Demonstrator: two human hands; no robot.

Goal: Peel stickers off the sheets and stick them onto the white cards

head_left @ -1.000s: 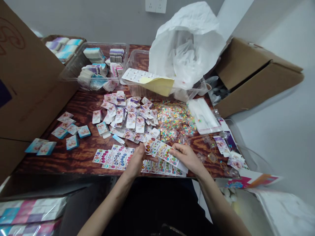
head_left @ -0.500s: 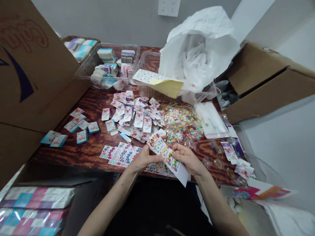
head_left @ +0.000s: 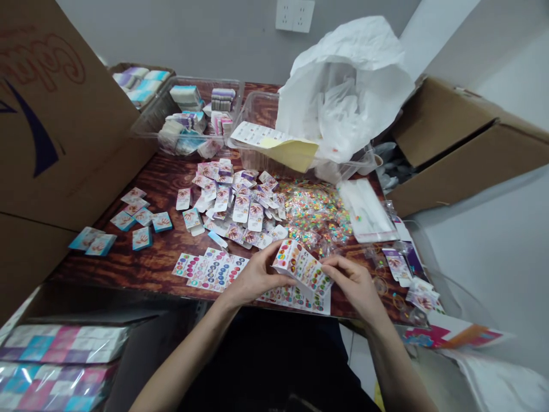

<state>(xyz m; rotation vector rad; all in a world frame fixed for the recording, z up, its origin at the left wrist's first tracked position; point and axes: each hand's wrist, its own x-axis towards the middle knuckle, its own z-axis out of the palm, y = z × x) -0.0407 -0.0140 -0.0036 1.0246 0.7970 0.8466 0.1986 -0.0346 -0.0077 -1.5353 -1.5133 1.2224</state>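
Observation:
Both hands hold one sticker sheet [head_left: 305,266] printed with rows of small coloured ovals, bent across near its left end. My left hand [head_left: 257,276] grips that left end between thumb and fingers. At the right end, my right hand [head_left: 349,280] pinches the edge. Below, more sticker sheets [head_left: 218,269] lie fanned along the front of the table, partly covered by my left hand. Just beyond my hands is a heap of small printed boxes [head_left: 242,206]. Next to it lie many clear packets of coloured bits [head_left: 317,206].
Several blue boxes [head_left: 142,238] lie at the left, beside a large carton [head_left: 64,126]. Clear plastic trays [head_left: 150,123] with stacked boxes and a white bag [head_left: 343,57] stand at the back. Clear plastic sleeves [head_left: 368,209] and rings [head_left: 380,285] lie at the right.
The sheet, straight and slanting down to the right before, is now bent near its left end and lies flatter. My right hand has shifted right to its edge.

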